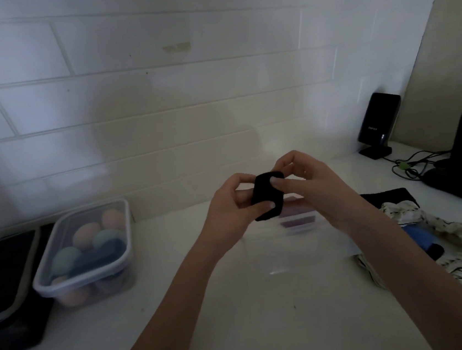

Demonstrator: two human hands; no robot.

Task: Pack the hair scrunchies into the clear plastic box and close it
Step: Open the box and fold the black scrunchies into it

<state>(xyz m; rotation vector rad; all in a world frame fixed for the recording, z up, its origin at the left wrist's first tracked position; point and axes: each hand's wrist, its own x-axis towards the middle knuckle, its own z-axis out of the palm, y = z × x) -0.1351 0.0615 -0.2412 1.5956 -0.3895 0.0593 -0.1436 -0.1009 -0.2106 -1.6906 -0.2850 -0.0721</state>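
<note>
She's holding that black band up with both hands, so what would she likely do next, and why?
Probably lower the black scrunchie into the clear plastic box just beneath it. Both the left hand and right hand pinch it above the box, and more scrunchies wait at the right.

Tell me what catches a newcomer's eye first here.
Both hands, the left hand and right hand, hold a black scrunchie up at centre, above the white table. At left stands a lidded clear box of pastel, egg-shaped things.
</note>
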